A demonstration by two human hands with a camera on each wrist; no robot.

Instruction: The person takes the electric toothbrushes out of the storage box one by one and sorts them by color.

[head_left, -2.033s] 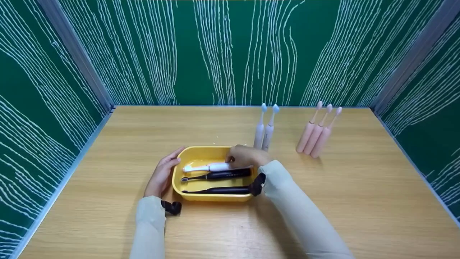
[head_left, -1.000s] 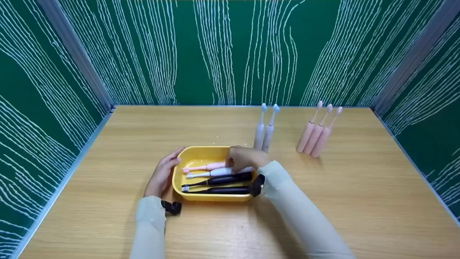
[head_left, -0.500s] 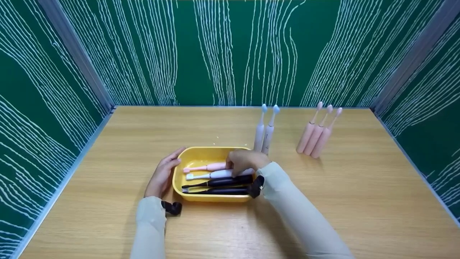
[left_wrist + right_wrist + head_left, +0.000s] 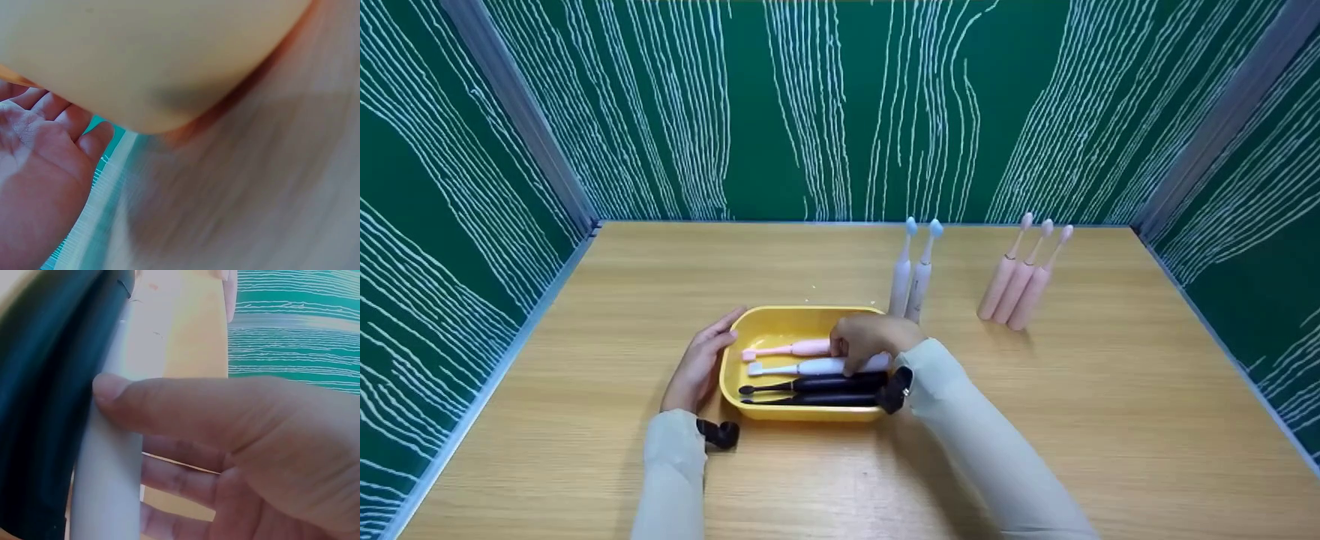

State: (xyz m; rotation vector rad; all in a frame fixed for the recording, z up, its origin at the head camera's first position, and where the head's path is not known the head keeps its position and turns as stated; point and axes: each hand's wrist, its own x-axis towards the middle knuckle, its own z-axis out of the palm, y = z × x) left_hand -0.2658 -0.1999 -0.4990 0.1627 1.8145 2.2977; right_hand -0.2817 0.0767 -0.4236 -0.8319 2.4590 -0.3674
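Note:
A yellow plastic bin (image 4: 789, 413) holds several electric toothbrushes lying side by side. In it are a pink toothbrush (image 4: 810, 347), a white toothbrush (image 4: 821, 366) and two black toothbrushes (image 4: 840, 383). My right hand (image 4: 870, 335) reaches inside and pinches the white toothbrush by its handle. In the right wrist view the thumb (image 4: 185, 405) lies across the white handle, with the other fingers on its far side. Part of the pink handle is hidden behind this hand. My left hand (image 4: 695, 367) rests against the bin's left end, its relaxed fingers touching the outer wall.
Behind the bin stand two pale toothbrushes with blue heads (image 4: 916, 277), upright and close to the right hand. Farther right, three pink toothbrushes (image 4: 1015, 291) stand in a row. Green walls with white lines enclose the wooden table (image 4: 682, 262).
The white toothbrush has shifted toward the bin's near side, and the pink one has come into view behind it. The black toothbrushes have turned and lie closer together. The left hand stays put.

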